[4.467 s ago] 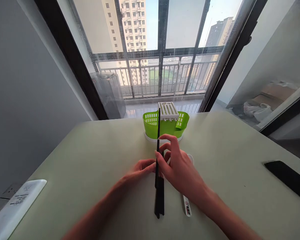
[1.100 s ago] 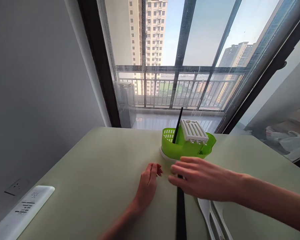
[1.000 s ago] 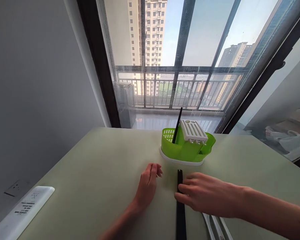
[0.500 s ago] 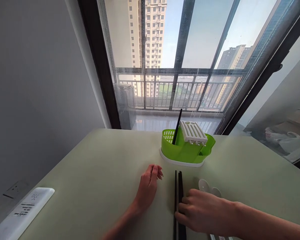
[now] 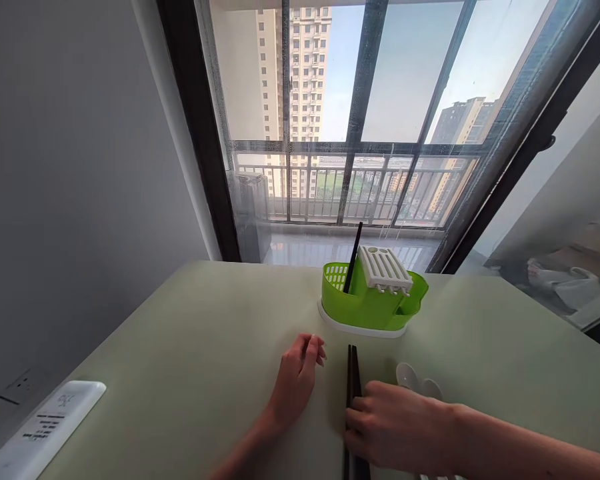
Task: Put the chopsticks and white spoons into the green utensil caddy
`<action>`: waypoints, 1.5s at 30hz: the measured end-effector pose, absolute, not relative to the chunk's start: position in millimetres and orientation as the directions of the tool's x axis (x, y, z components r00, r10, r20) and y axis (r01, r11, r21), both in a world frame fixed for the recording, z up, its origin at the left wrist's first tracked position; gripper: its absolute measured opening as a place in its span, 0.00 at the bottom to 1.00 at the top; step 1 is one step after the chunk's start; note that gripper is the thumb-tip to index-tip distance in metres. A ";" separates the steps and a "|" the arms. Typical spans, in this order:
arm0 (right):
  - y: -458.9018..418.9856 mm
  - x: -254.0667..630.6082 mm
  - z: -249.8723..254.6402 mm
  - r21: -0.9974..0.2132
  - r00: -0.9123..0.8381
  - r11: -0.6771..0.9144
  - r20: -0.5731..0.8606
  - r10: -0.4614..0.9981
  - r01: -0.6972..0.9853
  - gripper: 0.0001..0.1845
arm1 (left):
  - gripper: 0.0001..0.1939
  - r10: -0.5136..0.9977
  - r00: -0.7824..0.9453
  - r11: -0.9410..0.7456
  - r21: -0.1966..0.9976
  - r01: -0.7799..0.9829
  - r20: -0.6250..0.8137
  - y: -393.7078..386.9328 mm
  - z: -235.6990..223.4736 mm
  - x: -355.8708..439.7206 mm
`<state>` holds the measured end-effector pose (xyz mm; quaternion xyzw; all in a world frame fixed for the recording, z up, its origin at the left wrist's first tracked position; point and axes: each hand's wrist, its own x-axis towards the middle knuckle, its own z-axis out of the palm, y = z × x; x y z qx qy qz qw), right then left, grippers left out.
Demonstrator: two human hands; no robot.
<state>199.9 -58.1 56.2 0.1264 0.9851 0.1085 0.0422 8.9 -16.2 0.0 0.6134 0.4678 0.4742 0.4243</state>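
Dark chopsticks (image 5: 355, 368) lie lengthwise on the pale table, their far ends close together. My right hand (image 5: 400, 423) is closed over their middle, with the fingertips at their left side. Left of them, my left hand (image 5: 297, 377) rests on the table, loosely curled and holding nothing. Beyond both hands stands a green utensil holder (image 5: 360, 315) with a white base and a white slotted top. One dark chopstick (image 5: 353, 259) leans upright in its left, perforated compartment. Two white spoons (image 5: 407, 375) show their bowls behind my right hand; their handles are mostly hidden by it.
On the table's left edge lies a long white object (image 5: 55, 427) with printed dark marks. A wall (image 5: 80, 167) with a socket (image 5: 23, 387) runs along the left. Behind the table (image 5: 205, 320) is a dark-framed glass door (image 5: 225, 227) to a balcony.
The far ends of the chopsticks, earlier apart, now lie closer together under my right hand, which has shifted slightly left. My left hand stays in place; the view has tilted slightly.
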 end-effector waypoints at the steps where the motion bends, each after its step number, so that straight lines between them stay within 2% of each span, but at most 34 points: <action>1: -57.6 199.4 56.2 0.228 -0.964 0.944 -0.062 0.258 0.238 0.08 | 0.21 0.976 0.113 -0.205 0.963 0.176 0.188 -15.9 -0.6 8.9; 8: -54.3 198.6 56.3 0.217 -0.959 0.946 -0.097 0.268 0.243 0.08 | 0.20 0.976 0.106 -0.206 0.962 0.181 0.190 -15.5 -3.6 8.5; 13: -54.2 198.8 62.7 0.207 -0.963 0.948 -0.070 0.259 0.240 0.09 | 0.21 0.977 0.114 -0.200 0.964 0.175 0.182 -16.7 -1.4 8.0; 22: -56.9 194.9 116.6 0.157 -0.959 0.946 0.019 0.284 0.283 0.09 | 0.23 0.972 0.175 -0.201 0.942 0.268 0.158 -17.8 0.8 7.8; 26: -51.5 198.9 146.7 0.190 -0.942 0.924 0.007 0.337 0.332 0.11 | 0.22 0.971 0.205 -0.175 0.951 0.254 0.124 -19.4 3.5 7.3; 33: -30.4 214.7 178.9 0.276 -0.889 0.859 -0.035 0.457 0.431 0.12 | 0.23 0.956 0.259 -0.174 0.978 0.112 0.140 -16.9 11.1 5.4; 37: -18.8 216.0 180.2 0.338 -0.845 0.806 -0.050 0.532 0.487 0.13 | 0.23 0.943 0.277 -0.238 0.957 0.167 0.186 -20.0 10.3 5.7; 41: -12.1 204.0 182.2 0.376 -0.780 0.761 -0.138 0.611 0.530 0.10 | 0.15 0.903 0.349 -0.344 0.910 0.233 0.252 -26.0 9.3 6.7; 45: -12.4 183.3 185.5 0.370 -0.760 0.771 -0.215 0.614 0.518 0.07 | 0.12 0.886 0.361 -0.400 0.873 0.278 0.291 -24.9 6.9 7.8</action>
